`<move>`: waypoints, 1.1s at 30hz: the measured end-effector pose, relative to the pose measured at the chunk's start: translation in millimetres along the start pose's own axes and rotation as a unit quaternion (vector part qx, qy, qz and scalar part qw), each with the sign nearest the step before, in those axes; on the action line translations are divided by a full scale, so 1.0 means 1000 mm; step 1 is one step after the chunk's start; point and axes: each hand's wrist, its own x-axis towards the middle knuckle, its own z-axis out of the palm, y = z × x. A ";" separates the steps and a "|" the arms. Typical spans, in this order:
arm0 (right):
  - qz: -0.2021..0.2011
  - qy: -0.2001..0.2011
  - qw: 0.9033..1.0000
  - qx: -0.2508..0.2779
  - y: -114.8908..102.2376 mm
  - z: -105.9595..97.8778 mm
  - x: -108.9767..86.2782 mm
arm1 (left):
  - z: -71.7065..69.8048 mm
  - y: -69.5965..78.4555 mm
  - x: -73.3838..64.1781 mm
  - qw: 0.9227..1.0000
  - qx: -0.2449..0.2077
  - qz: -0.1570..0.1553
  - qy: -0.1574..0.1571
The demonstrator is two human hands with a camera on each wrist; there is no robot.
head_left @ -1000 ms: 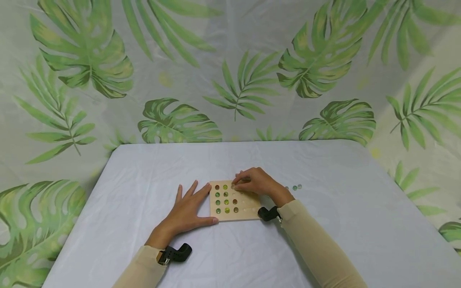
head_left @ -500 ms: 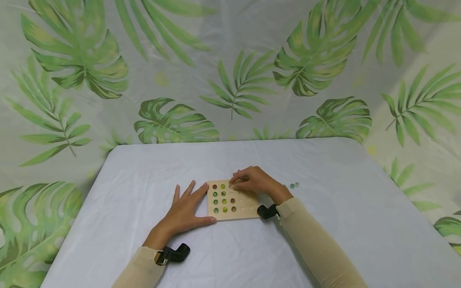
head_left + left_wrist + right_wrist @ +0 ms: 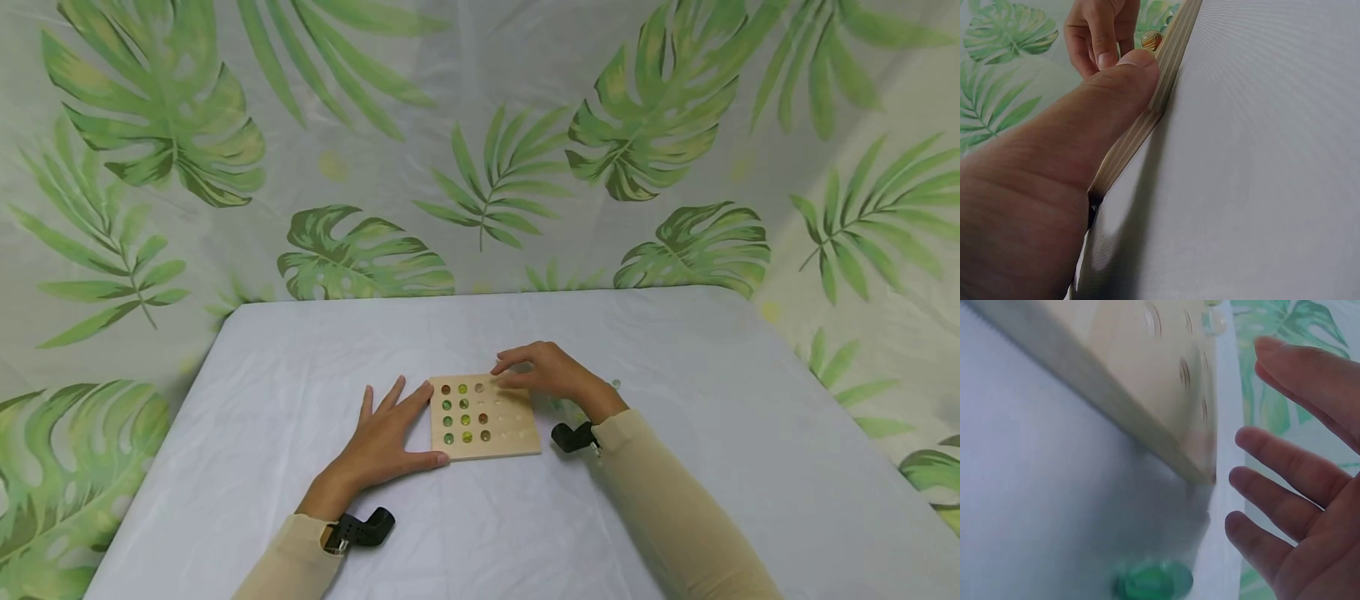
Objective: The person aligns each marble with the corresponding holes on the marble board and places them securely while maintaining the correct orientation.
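A light wooden board (image 3: 517, 429) with rows of round hollows lies on the table, with green, yellow, brown and clear glass marbles in its left part. One clear marble (image 3: 479, 387) sits in the top row's third hollow. My left hand (image 3: 378, 437) steadies the board with straight, spread fingers, the index finger at its far left corner and the thumb on its front edge. Over the board's far right part hovers my right hand (image 3: 551, 371), its fingers extended and holding nothing. In the right wrist view, a clear marble (image 3: 1215, 322) shows beyond several vacant hollows.
Loose marbles lie on the table to the right of the board, among them a blurred green marble (image 3: 1150, 584) close to its edge. Another small marble (image 3: 617, 383) lies beyond the right wrist. A white cloth (image 3: 300, 350) covers the table; a leaf-print curtain (image 3: 495, 183) hangs behind.
My right hand has let go of the clear marble in the third hollow of the top row and moved to the right. The left hand stays at the board's edge.
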 end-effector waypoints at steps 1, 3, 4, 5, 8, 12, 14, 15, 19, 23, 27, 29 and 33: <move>0.001 0.000 1.000 0.001 0.001 -0.001 -0.002 | 0.000 0.000 0.000 1.000 0.000 0.000 0.000; -0.004 0.004 1.000 -0.004 0.004 -0.004 -0.005 | 0.001 0.000 0.000 1.000 0.000 0.001 -0.001; -0.005 0.006 1.000 -0.005 0.006 -0.005 -0.007 | 0.001 -0.001 0.000 1.000 0.000 0.001 -0.001; -0.007 0.008 1.000 -0.005 0.008 -0.007 -0.008 | 0.001 -0.001 0.000 1.000 0.001 0.001 -0.001; -0.009 0.013 1.000 -0.002 0.011 -0.011 -0.013 | 0.002 -0.001 0.000 1.000 0.002 0.002 0.000; -0.003 0.014 1.000 0.006 0.014 -0.017 -0.021 | 0.001 -0.001 0.000 1.000 0.001 0.002 0.002; 0.003 0.014 1.000 0.009 0.017 -0.020 -0.024 | 0.001 -0.001 0.001 1.000 0.000 0.001 0.001; 0.006 0.014 1.000 0.009 0.018 -0.022 -0.026 | 0.000 -0.001 0.001 1.000 -0.001 0.000 0.001; 0.008 0.020 1.000 0.008 0.024 -0.028 -0.033 | -0.001 0.000 0.000 1.000 -0.003 -0.001 -0.001; 0.002 0.022 1.000 0.002 0.031 -0.034 -0.040 | -0.001 0.000 0.000 1.000 -0.003 -0.002 -0.002; 0.005 0.022 1.000 0.000 0.036 -0.039 -0.046 | -0.001 0.000 0.000 1.000 -0.004 -0.003 -0.001; 0.006 0.024 1.000 0.002 0.039 -0.042 -0.049 | -0.001 0.001 0.000 1.000 -0.005 -0.002 -0.001; 0.013 0.030 0.999 0.002 0.044 -0.047 -0.054 | -0.001 0.001 -0.001 1.000 -0.009 0.000 -0.001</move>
